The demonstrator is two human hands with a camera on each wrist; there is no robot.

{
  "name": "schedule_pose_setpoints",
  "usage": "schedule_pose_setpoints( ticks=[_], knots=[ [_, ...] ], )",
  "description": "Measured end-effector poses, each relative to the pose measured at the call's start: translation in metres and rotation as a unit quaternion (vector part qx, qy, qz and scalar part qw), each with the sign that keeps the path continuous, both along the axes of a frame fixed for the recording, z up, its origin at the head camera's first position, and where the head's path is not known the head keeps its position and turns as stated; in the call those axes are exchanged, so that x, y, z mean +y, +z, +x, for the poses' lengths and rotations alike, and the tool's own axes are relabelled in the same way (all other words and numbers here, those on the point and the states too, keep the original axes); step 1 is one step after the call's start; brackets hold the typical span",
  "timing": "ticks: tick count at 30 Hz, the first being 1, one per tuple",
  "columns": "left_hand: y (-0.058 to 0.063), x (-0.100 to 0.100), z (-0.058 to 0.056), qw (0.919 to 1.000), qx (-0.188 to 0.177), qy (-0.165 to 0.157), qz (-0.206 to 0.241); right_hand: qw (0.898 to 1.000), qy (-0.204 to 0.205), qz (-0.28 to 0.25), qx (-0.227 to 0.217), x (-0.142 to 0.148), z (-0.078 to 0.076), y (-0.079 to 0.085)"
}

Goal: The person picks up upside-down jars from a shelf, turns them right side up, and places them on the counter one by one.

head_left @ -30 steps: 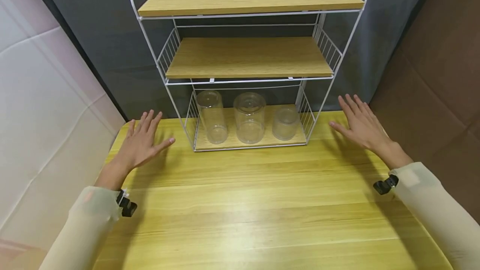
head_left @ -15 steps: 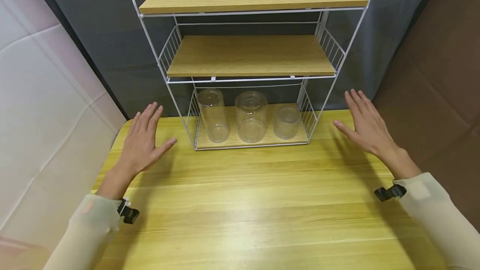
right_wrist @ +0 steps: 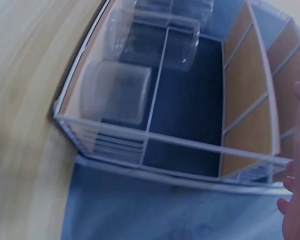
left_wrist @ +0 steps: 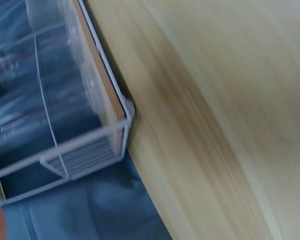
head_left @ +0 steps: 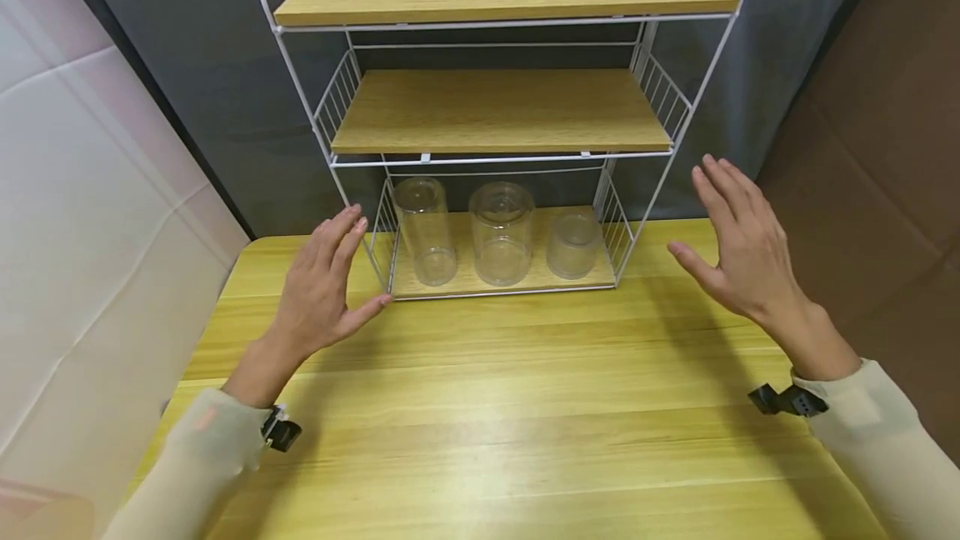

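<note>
A white wire rack with wooden shelves (head_left: pixel 502 111) stands at the back of the wooden table (head_left: pixel 480 407). On its bottom shelf are three clear containers: a tall narrow one (head_left: pixel 425 232) at left, a wider one (head_left: pixel 502 236) in the middle and a short one (head_left: pixel 573 247) at right. My left hand (head_left: pixel 318 286) is held over the table beside the rack's lower left corner, fingers extended, thumb pointing toward the rack. To the right of the rack my right hand (head_left: pixel 742 248) is raised with fingers straight and thumb spread. Neither hand holds anything.
Behind the rack hangs a dark grey cloth (head_left: pixel 195 65). A white sheet (head_left: pixel 97 232) borders the table on the left, and a brown covering (head_left: pixel 870 123) on the right. The two upper shelves hold nothing.
My left hand has moved right, closer to the rack's lower left corner. My right hand has shifted slightly right and up. The rack and containers stay in place.
</note>
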State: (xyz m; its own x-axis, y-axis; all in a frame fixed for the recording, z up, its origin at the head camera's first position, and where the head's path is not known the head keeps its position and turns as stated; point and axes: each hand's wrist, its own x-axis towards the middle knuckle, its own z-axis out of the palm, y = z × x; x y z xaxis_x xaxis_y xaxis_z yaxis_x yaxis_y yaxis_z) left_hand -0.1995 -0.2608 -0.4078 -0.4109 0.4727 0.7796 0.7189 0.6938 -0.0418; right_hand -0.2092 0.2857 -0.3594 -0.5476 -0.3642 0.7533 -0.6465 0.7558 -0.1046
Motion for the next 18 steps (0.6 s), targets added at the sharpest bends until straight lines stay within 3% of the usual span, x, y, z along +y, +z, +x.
schedule_pose_setpoints(
  ticks=[3, 7, 13, 18],
  knots=[
    [-0.002, 0.015, -0.001, 0.9998, -0.008, -0.017, 0.002, 0.999, 0.028, -0.002, 0.042, -0.012, 0.006, 0.010],
    [-0.008, 0.031, -0.003, 0.9993, -0.027, -0.016, 0.020, 0.996, 0.059, 0.019, 0.068, -0.029, 0.007, 0.025],
    [-0.016, 0.049, -0.009, 0.9960, -0.067, 0.005, 0.059, 0.991, 0.082, 0.068, 0.081, -0.051, -0.003, 0.042],
    [-0.020, 0.064, -0.013, 0.9843, -0.132, 0.024, 0.115, 0.990, 0.083, 0.088, 0.066, -0.068, -0.018, 0.053]
  ],
)
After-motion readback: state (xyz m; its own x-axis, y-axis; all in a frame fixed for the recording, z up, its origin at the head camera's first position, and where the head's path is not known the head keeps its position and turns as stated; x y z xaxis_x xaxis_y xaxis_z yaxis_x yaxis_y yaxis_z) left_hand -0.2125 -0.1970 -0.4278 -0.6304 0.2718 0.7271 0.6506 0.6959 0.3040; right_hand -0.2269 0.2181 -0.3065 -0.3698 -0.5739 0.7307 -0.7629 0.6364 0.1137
